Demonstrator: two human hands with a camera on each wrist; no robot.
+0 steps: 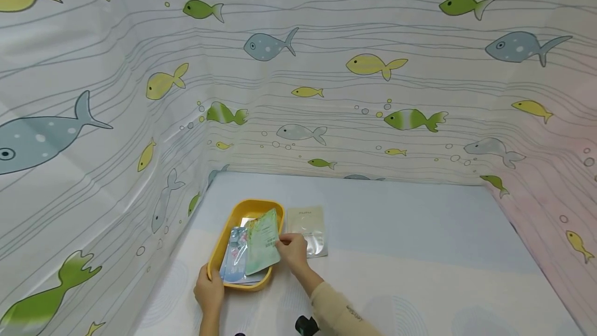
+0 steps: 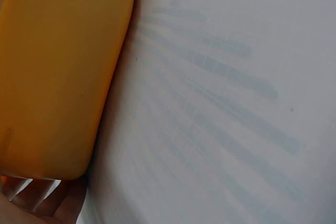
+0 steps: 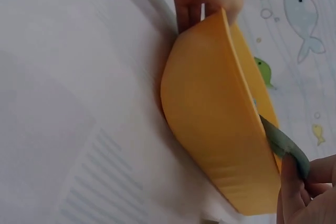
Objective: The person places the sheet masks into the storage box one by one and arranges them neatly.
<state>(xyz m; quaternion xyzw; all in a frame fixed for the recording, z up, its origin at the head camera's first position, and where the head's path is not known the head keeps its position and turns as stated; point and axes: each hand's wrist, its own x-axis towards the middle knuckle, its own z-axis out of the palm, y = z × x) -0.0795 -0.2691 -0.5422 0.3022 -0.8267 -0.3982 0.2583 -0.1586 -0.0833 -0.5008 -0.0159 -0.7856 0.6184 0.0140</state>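
A yellow plastic basket [image 1: 257,202] stands tilted on the table, its near end raised a little in the right wrist view. My left hand [image 1: 209,292] grips its near left corner, with the thumb at the rim and fingers outside. With thumb and fingertips, my right hand [image 1: 294,253] pinches the right edge of a green sheet mask packet [image 1: 263,245], which lies slanted over the basket's contents. Under and beside it are a blue packet [image 1: 236,255] and other flat packets, partly hidden. A silver-beige packet [image 1: 311,222] lies on the table right of the basket, partly behind my right hand.
A pale patterned cloth covers the table [image 1: 420,253]. Fish-printed sheeting [image 1: 336,102] rises along the back and both sides. A small black object [image 1: 306,325] is beside the right sleeve, and another dark thing [image 1: 240,334] shows at the bottom edge.
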